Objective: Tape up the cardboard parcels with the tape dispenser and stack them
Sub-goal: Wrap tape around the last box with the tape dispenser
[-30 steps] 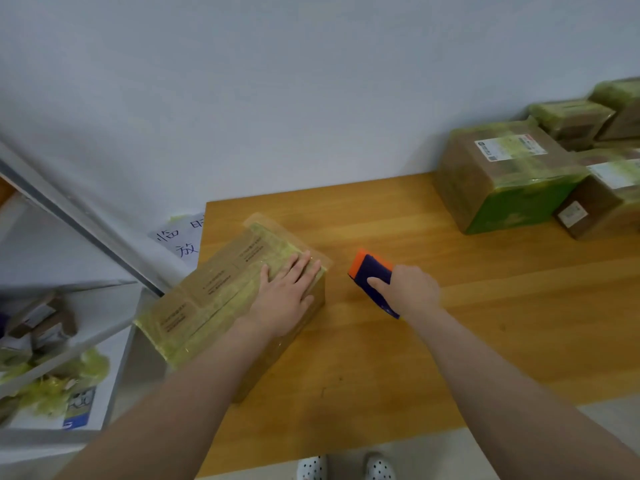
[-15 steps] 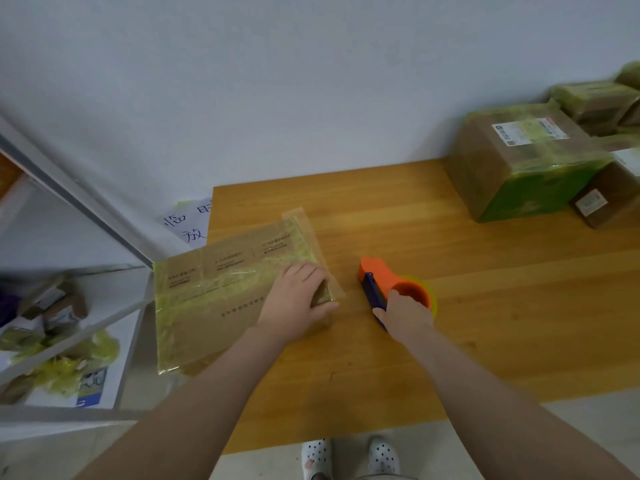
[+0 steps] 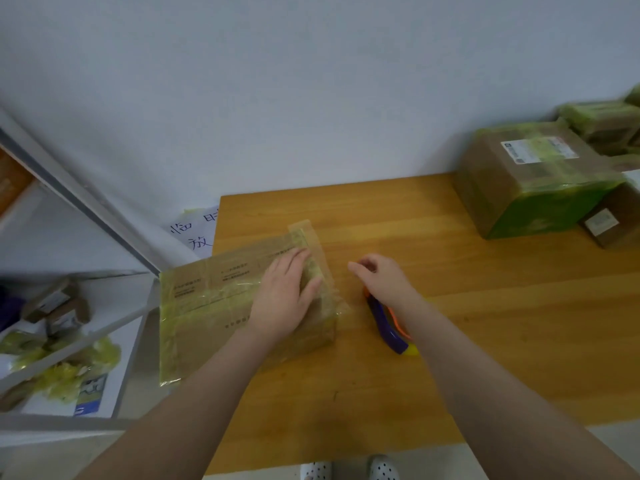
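Note:
A flat cardboard parcel [image 3: 207, 306] wrapped in yellowish tape lies on the left end of the wooden table [image 3: 485, 323], overhanging its left edge. A loose strip of tape [image 3: 313, 239] sticks out past its far right corner. My left hand [image 3: 282, 299] rests flat on the parcel's right end, thumb over the right edge. The orange and purple tape dispenser [image 3: 388, 330] lies on the table just right of the parcel. My right hand [image 3: 384, 282] hovers over its far end with loosely curled fingers, holding nothing.
Several taped parcels [image 3: 530, 181] are piled at the table's far right against the wall. A white metal shelf [image 3: 69, 327] with small boxes and yellow scraps stands left of the table. A handwritten paper sign [image 3: 197, 230] hangs behind the table's left corner.
My right hand let go of the tape dispenser, which now lies flat on the table, and moved toward the parcel. The parcel has turned a little under my left hand.

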